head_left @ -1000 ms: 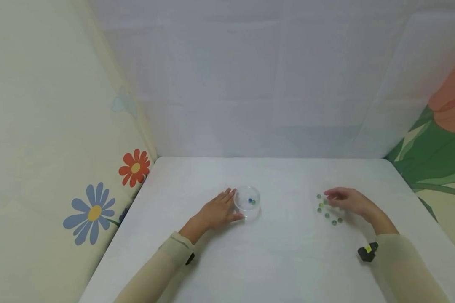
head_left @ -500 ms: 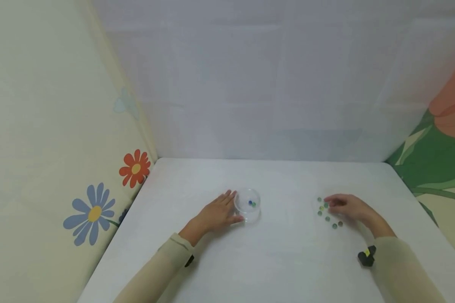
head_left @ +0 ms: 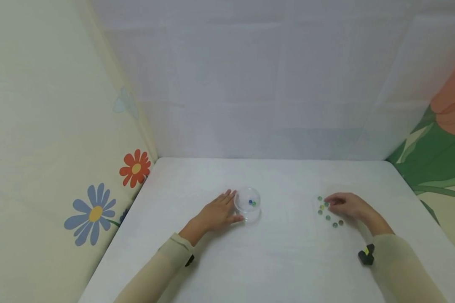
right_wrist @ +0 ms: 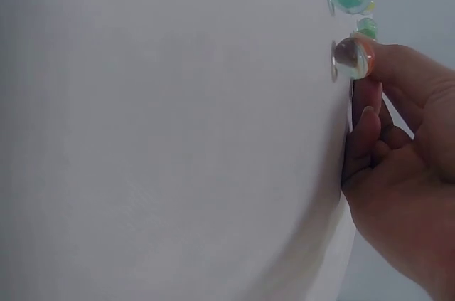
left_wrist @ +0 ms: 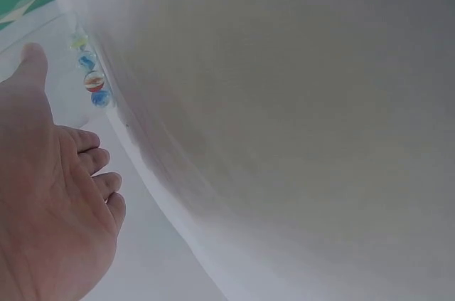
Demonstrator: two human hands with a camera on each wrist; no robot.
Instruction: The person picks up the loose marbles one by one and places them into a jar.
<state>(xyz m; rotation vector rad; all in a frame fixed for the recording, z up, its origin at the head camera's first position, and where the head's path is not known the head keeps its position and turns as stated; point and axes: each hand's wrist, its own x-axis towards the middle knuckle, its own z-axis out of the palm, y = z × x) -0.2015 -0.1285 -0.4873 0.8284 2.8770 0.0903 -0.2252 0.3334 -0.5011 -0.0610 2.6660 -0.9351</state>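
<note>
A clear round dish stands on the white table, with a few marbles in it. My left hand rests against its left side, fingers straight and thumb at the near side. Seen from the left wrist, blue and red-orange marbles show through the clear wall beyond the left hand. To the right, my right hand has thumb and fingertips at a green marble, seemingly pinching it; the contact is partly hidden. An orange-and-white marble lies before the thumb in the right wrist view.
Several loose marbles lie left of and below the right hand. The white table stretches between the dish and these marbles. White cloth rises behind it; flower-patterned cloth hangs at the sides.
My right hand has lowered slightly, and its fingertips have come to the green marble. The left hand and the dish have kept their place.
</note>
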